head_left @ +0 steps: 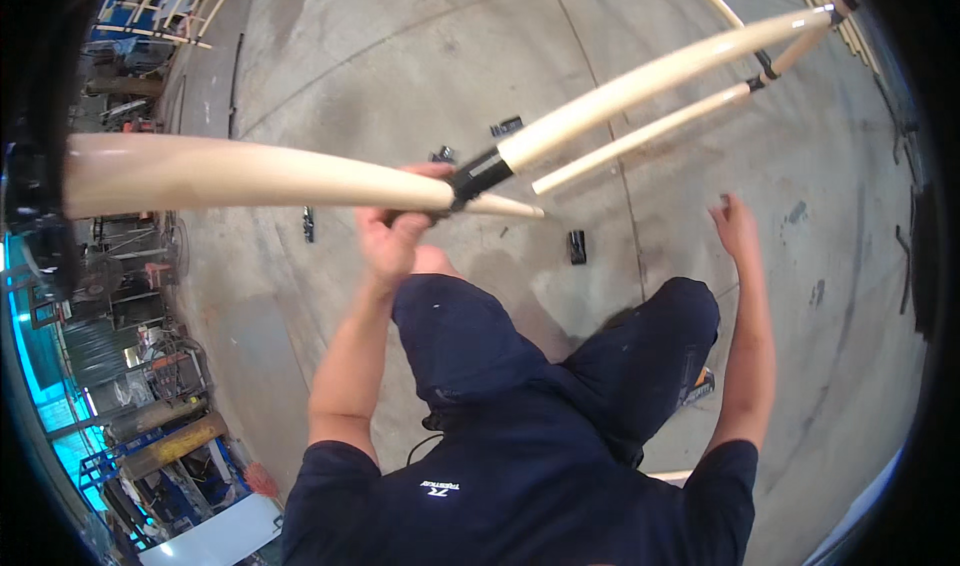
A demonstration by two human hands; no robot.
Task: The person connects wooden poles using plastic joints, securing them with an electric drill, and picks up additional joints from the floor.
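A dark navy shirt [570, 506] is worn, its short sleeves [335, 474] finished well behind the fingers [726, 208]; a small white print [440, 488] is set on its front. Dark navy shorts [465, 336] are worn, placed nearer the fingers.

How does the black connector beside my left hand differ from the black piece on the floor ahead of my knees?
The black connector sits between two cream pipes, raised off the floor; the black piece lies loose on it. The connector slants up rightward; the black piece points roughly ahead. Your left hand grips beside the connector; the black piece lies untouched. Both look glossy.
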